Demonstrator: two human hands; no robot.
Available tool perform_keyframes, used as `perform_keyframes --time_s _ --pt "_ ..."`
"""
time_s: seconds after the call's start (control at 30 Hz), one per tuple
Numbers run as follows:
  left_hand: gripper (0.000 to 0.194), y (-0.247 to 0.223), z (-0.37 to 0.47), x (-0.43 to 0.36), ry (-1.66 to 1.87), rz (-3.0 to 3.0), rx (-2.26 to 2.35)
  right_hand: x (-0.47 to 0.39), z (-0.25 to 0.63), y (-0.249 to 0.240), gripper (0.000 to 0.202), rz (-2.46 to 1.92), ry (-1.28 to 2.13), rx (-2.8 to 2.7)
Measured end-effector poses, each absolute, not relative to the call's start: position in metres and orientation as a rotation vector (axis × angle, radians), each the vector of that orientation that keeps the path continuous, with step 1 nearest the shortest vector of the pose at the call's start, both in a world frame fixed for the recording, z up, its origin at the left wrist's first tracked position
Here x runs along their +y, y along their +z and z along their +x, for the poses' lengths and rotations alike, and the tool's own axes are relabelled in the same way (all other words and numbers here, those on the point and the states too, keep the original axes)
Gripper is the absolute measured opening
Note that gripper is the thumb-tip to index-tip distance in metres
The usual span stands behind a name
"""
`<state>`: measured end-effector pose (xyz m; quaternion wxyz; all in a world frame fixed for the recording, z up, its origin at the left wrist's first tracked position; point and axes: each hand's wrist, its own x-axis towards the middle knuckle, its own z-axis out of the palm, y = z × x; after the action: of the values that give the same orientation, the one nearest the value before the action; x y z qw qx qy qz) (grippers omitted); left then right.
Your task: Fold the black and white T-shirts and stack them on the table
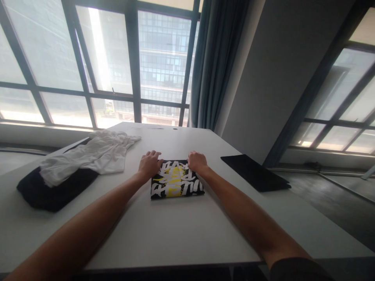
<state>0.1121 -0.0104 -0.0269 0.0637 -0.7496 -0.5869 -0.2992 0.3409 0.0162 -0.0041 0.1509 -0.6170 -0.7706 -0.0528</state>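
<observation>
A folded black T-shirt (177, 179) with bold white lettering and yellow patches lies flat on the white table in front of me. At its far left corner is my left hand (150, 164), fingers stretched forward and apart, the thumb touching the cloth edge. My right hand (198, 161) has its fingers curled around the far right corner of the shirt. The fingertips of that hand are partly hidden from view.
A rumpled white garment (108, 150) lies partly over a black garment (61, 191) on the left. To the right, a folded black cloth (254, 173) rests at the edge of the table (175, 234). Windows and a curtain (218, 66) stand behind.
</observation>
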Motion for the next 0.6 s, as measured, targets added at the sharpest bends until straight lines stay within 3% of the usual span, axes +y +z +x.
perform_keyframes --time_s 0.17,0.43,0.6 --pt "0.047 -0.042 0.147 -0.023 -0.802 -2.578 -1.671 0.003 0.309 -0.018 0.050 -1.542 0.071 -2.466" --pt "0.076 -0.062 0.140 -0.007 -0.628 -2.519 -2.029 0.006 0.309 -0.041 0.070 -1.782 0.313 -2.393" --pt "0.082 -0.056 0.125 -0.003 -0.573 -2.393 -2.201 0.009 0.321 -0.038 0.080 -1.894 0.405 -2.249"
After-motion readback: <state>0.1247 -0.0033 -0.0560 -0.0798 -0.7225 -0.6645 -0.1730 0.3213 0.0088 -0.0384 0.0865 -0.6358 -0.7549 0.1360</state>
